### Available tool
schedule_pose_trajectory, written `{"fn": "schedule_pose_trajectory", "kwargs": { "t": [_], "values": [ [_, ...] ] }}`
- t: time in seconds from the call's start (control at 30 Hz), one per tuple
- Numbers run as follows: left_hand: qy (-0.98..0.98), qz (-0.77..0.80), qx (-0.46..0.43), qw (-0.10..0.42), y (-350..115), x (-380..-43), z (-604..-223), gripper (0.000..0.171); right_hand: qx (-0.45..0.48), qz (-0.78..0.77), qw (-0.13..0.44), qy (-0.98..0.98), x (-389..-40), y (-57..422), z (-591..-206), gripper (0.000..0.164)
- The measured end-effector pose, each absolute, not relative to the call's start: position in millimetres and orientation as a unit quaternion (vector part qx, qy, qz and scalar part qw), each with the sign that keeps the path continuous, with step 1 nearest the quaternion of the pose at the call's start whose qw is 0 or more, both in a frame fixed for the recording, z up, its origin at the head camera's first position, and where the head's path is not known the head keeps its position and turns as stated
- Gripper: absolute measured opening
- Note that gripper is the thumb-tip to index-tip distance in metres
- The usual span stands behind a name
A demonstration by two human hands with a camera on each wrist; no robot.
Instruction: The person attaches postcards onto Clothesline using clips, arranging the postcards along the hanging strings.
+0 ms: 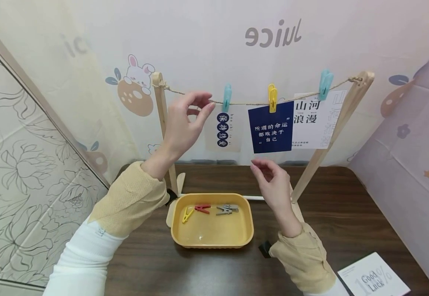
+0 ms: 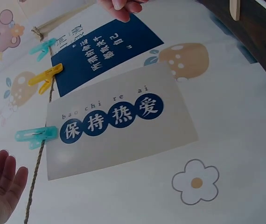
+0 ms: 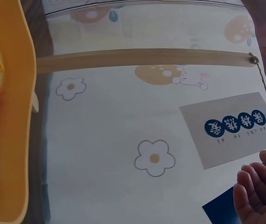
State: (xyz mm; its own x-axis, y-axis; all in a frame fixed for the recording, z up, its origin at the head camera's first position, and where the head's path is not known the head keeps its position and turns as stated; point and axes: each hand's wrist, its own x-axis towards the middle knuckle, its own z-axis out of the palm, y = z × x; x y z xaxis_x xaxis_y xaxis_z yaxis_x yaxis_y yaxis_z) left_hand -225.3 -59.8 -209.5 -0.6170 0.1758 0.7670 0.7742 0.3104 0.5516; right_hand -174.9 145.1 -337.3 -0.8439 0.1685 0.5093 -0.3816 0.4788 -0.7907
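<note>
My left hand (image 1: 186,121), fingers loosely bent and holding nothing, is beside the teal clothespin (image 1: 227,98) on the twine. That clothespin holds the pale card (image 2: 119,121) with round blue characters. Just under the navy card (image 1: 273,127) is my right hand (image 1: 273,181), its fingers softly curved around nothing. A yellow clothespin (image 1: 272,98) fastens the navy card to the twine. Farther right, another teal clothespin (image 1: 325,85) holds a white card (image 1: 314,131), which the navy card partly overlaps in the head view.
The twine (image 1: 192,95) runs between two wooden posts (image 1: 347,111). Below it, a yellow tray (image 1: 214,240) contains a yellow clothespin (image 1: 187,215), a red clothespin (image 1: 202,209) and grey clothespins (image 1: 226,209). A "Good Luck" card (image 1: 373,275) lies on the dark table (image 1: 155,263) at front right.
</note>
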Motion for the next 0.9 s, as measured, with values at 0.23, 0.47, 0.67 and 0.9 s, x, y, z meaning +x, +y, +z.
{"fn": "schedule_pose_trajectory", "kwargs": {
  "t": [0.23,0.47,0.67,0.9],
  "values": [
    [-0.746,-0.487,-0.337,0.305,-64,-219,-233,0.018,0.081,0.541,0.279,-0.789,-171,146,-357,0.012],
    [-0.759,-0.463,-0.342,0.305,-67,-212,-258,0.015,0.071,0.557,0.265,-0.784,-162,146,-378,0.011],
    [-0.772,-0.456,-0.333,0.292,-70,-207,-278,0.013,0.059,0.536,0.273,-0.797,-157,148,-393,0.011],
    [-0.784,-0.462,-0.312,0.274,-75,-202,-299,0.011,0.022,0.528,0.273,-0.804,-154,151,-409,0.010]
  ]
}}
